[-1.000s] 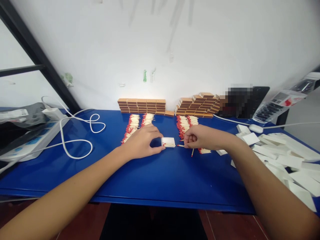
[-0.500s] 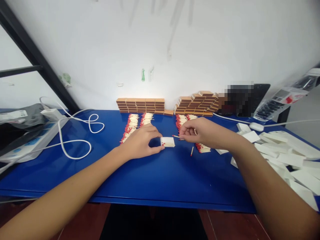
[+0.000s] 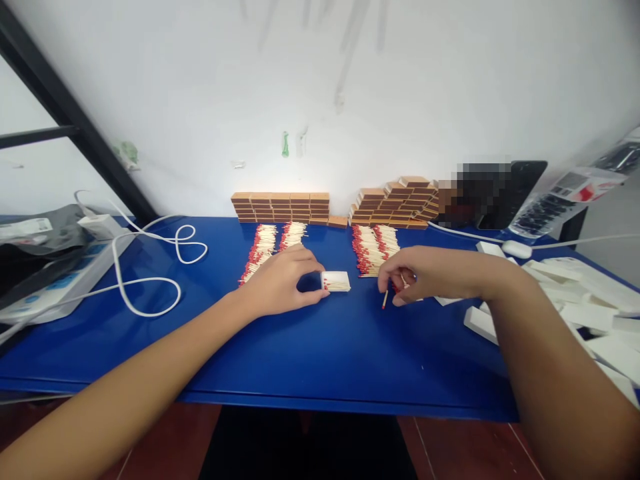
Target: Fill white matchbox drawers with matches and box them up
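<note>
My left hand (image 3: 283,280) pinches the left end of a small white matchbox tray (image 3: 337,281) that lies on the blue table (image 3: 310,347) and holds red-tipped matches. My right hand (image 3: 420,275) rests on the table to the right of the tray, its fingertips down on a small bunch of matches. A single loose match (image 3: 385,299) lies just left of those fingers. Rows of red-tipped matches (image 3: 373,248) lie behind both hands, with another row (image 3: 264,248) behind my left hand.
Brown matchboxes (image 3: 283,208) are stacked along the white wall, a second pile (image 3: 395,211) to their right. White box sleeves (image 3: 565,307) are heaped at the right. A white cable (image 3: 150,280) and power strip (image 3: 65,277) lie at the left. A phone (image 3: 515,193) leans at the back.
My right hand carried a match to the tray, then moved back right and down onto the loose matches. The left hand stayed on the tray.
</note>
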A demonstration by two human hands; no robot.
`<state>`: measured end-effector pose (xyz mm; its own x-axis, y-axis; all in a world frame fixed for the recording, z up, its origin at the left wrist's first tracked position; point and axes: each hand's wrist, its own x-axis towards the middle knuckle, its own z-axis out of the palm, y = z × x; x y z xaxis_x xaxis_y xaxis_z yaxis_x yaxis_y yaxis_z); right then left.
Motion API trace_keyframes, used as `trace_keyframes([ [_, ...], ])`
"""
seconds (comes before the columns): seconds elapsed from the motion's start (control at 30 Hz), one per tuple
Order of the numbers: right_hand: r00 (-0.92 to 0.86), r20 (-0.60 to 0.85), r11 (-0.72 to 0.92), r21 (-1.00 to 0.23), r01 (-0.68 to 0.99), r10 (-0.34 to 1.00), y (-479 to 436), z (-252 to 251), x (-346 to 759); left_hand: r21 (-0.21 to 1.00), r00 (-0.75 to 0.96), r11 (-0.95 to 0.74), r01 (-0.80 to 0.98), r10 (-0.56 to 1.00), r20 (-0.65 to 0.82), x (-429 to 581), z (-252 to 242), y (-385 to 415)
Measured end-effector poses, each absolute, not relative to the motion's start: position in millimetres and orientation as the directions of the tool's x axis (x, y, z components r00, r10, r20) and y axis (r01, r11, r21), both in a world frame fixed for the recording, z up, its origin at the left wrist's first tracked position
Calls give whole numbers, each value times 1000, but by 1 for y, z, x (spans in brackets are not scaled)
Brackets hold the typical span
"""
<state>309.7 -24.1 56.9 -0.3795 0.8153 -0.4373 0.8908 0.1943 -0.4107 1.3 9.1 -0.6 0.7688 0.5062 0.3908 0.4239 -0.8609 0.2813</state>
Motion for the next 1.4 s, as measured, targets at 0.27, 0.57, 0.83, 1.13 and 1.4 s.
trace_keyframes([
  [0.27,-442,-428,255,-426,868,789,-13,49,304,271,769,-867,418,496,403,1,0,7],
  [0.57,-328,-277,188,-434,881,903,-11,44,294,269,769,-864,425,502,396,0,1,9],
  [0.83,-354,-281,213,-429,878,892,-10,43,296,273,776,-866,419,498,388,2,1,6],
  [1.13,-384,-331,234,-411,881,862,-14,40,292,277,772,-862,424,505,387,1,1,8],
  [1.4,-367,-298,221,-426,877,881,-23,51,286,289,771,-856,428,513,377,1,1,9],
])
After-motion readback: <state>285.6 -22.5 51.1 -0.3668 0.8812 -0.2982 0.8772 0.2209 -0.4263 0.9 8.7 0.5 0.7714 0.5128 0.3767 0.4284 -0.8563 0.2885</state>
